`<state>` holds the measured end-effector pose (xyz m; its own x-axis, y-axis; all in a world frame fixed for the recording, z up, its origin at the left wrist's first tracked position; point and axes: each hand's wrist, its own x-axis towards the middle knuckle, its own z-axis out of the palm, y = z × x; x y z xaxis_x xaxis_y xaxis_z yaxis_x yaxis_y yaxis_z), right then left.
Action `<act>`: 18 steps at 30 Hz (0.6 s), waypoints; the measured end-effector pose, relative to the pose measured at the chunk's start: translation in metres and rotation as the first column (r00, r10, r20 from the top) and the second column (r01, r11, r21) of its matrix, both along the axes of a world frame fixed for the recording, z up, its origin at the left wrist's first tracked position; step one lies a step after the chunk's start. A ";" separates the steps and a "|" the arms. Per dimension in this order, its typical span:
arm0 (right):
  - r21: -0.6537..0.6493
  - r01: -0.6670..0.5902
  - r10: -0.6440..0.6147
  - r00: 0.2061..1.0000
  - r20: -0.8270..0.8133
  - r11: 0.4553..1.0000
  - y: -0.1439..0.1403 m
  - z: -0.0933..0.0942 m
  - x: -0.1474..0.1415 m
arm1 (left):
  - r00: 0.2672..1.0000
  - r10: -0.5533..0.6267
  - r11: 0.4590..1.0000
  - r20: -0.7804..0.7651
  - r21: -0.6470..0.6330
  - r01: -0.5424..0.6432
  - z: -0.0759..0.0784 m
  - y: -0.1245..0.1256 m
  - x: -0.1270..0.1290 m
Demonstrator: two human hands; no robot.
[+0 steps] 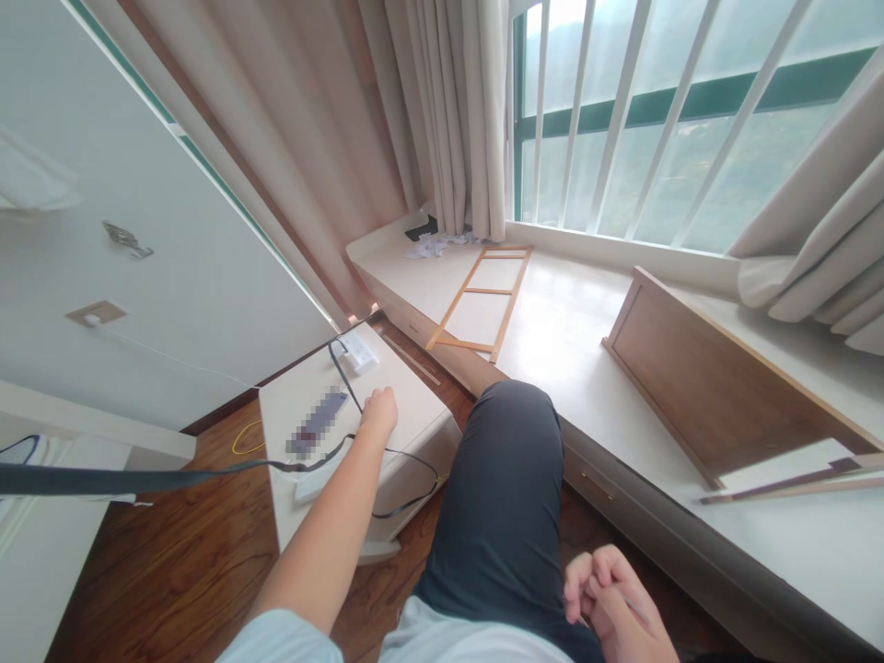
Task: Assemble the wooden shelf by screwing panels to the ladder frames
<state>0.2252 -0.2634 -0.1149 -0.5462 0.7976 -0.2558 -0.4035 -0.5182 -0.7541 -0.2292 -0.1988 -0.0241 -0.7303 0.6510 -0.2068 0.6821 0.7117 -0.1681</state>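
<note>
While left hand (378, 412) fist-clenched touches black cable (345, 373), right hand (608, 594) curled, empty.

Pale wooden ladder-shaped frame (482, 299) flat on white window ledge (573, 341), near far left corner. Brown wooden panel (718, 382) tilted along ledge's window edge. Crumpled white paper scraps (432, 245) in far corner below beige curtains (448, 110). Yellow cord loop (245, 438) on dark wood floor (180, 562).

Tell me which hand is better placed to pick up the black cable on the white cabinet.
Left. The left hand is stretched out over the white cabinet, right by the black cable. The right hand is curled near the lap, well away from it.
</note>
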 end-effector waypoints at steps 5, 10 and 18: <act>-0.019 0.008 -0.008 1.000 0.022 1.000 0.001 0.003 0.001 | 0.999 -0.038 0.999 -0.009 -0.015 0.038 0.000 0.001 -0.007; -0.062 0.018 -0.016 0.999 0.041 0.998 0.001 0.007 0.001 | 0.998 -0.059 0.998 -0.032 -0.026 0.059 0.001 0.001 -0.007; -0.055 0.027 -0.024 0.998 0.059 0.998 0.005 0.003 0.004 | 0.995 -0.077 0.997 -0.055 -0.029 0.076 0.003 0.003 -0.005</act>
